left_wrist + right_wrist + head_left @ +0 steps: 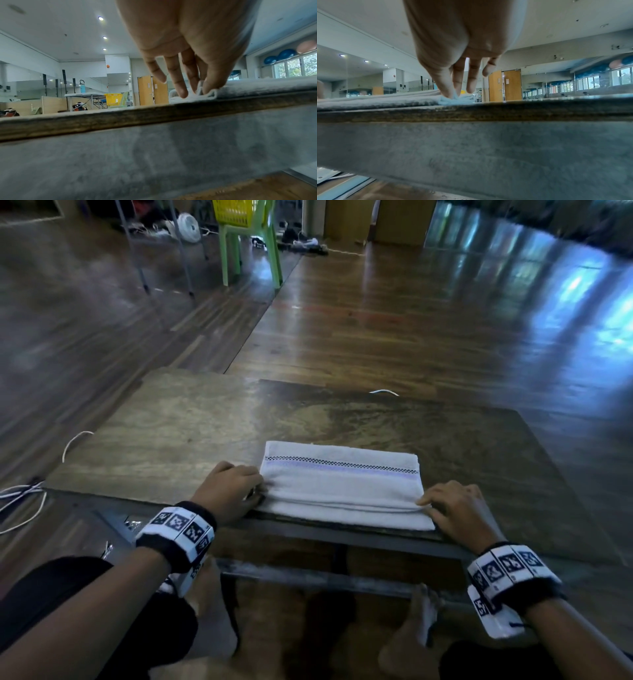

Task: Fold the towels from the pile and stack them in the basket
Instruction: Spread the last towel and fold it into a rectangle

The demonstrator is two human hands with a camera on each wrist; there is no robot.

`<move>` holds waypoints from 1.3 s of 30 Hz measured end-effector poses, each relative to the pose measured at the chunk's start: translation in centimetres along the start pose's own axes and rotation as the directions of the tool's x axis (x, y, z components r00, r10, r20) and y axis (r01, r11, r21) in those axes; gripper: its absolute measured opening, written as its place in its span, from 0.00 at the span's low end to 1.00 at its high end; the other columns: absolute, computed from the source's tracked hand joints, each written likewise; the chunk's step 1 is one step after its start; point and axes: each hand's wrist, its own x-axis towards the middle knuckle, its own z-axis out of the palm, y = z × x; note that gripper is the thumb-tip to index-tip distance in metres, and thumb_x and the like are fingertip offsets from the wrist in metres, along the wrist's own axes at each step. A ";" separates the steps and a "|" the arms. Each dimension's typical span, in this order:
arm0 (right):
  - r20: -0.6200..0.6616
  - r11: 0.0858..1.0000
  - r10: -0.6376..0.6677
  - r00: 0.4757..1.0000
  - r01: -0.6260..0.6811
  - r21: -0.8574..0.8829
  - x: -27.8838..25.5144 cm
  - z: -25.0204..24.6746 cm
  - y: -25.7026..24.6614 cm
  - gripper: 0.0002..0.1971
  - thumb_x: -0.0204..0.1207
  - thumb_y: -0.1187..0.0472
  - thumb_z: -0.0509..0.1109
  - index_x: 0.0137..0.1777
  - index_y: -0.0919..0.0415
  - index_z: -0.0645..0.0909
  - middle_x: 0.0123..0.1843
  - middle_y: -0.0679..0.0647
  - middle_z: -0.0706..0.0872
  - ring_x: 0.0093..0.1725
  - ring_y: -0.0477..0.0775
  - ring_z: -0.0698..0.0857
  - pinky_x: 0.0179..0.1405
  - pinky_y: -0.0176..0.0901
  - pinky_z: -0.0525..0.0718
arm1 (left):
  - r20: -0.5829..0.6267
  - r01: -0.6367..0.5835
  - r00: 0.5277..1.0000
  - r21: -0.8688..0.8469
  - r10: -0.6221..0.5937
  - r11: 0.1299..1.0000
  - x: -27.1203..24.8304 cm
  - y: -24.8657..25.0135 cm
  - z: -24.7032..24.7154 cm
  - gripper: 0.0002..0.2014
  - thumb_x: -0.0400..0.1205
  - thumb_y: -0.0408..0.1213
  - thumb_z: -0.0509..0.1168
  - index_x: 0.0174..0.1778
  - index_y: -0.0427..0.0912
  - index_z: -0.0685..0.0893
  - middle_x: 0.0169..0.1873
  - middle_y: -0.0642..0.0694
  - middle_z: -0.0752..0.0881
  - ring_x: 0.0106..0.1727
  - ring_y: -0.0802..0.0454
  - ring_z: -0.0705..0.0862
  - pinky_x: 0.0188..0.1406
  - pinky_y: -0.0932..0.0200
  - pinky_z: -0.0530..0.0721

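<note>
A white towel (342,484) with a checked line and a pale purple stripe lies folded at the near edge of the wooden table (178,433). My left hand (233,491) pinches the towel's near left corner (208,93) between thumb and forefinger. My right hand (452,508) pinches the near right corner (448,100) the same way. The other fingers of both hands hang loosely over the towel. A yellow basket (234,212) sits on a green chair far across the room and also shows as the yellow basket (113,99) in the left wrist view.
The table's far and left parts are bare wood. White cables (20,501) trail on the floor at the left. A green chair (253,251) and metal table legs (185,258) stand far ahead. My knees and bare feet are under the table's near edge.
</note>
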 end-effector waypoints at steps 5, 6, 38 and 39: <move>-0.172 1.000 0.003 0.985 -0.002 0.006 -0.3 -1.0 0.3 0.06 0.68 0.58 0.72 0.44 0.50 0.87 0.44 0.44 0.90 0.45 0.49 0.85 0.44 0.41 0.61 | -0.181 -0.008 0.983 -0.081 -0.007 0.997 -0.5 0.4 -0.9 0.10 0.74 0.47 0.58 0.39 0.50 0.84 0.39 0.55 0.87 0.40 0.53 0.85 0.47 0.58 0.65; -0.200 1.000 -0.011 0.980 0.015 0.017 -0.6 -1.2 0.3 0.08 0.68 0.54 0.67 0.44 0.50 0.87 0.45 0.43 0.89 0.46 0.46 0.83 0.44 0.41 0.61 | -0.218 -0.026 0.976 -0.086 0.006 0.996 -0.8 0.3 -1.0 0.11 0.75 0.49 0.57 0.39 0.51 0.84 0.39 0.56 0.86 0.41 0.56 0.84 0.46 0.59 0.65; 0.034 0.956 -0.035 0.999 0.023 0.292 -2.5 -2.4 -0.4 0.11 0.65 0.60 0.78 0.47 0.48 0.84 0.44 0.39 0.86 0.45 0.39 0.81 0.47 0.47 0.81 | -0.133 -0.132 0.986 -0.217 0.104 0.967 -2.2 0.5 -1.6 0.11 0.72 0.50 0.64 0.45 0.52 0.87 0.41 0.57 0.87 0.41 0.54 0.87 0.47 0.62 0.69; 0.003 0.932 0.002 1.000 -0.003 0.363 -2.3 -3.4 -0.5 0.09 0.65 0.56 0.75 0.46 0.47 0.84 0.44 0.36 0.85 0.46 0.39 0.80 0.49 0.45 0.79 | -0.160 -0.133 0.984 -0.338 0.082 0.932 -2.1 0.6 -2.3 0.14 0.74 0.52 0.63 0.47 0.51 0.88 0.42 0.56 0.87 0.42 0.56 0.86 0.47 0.62 0.74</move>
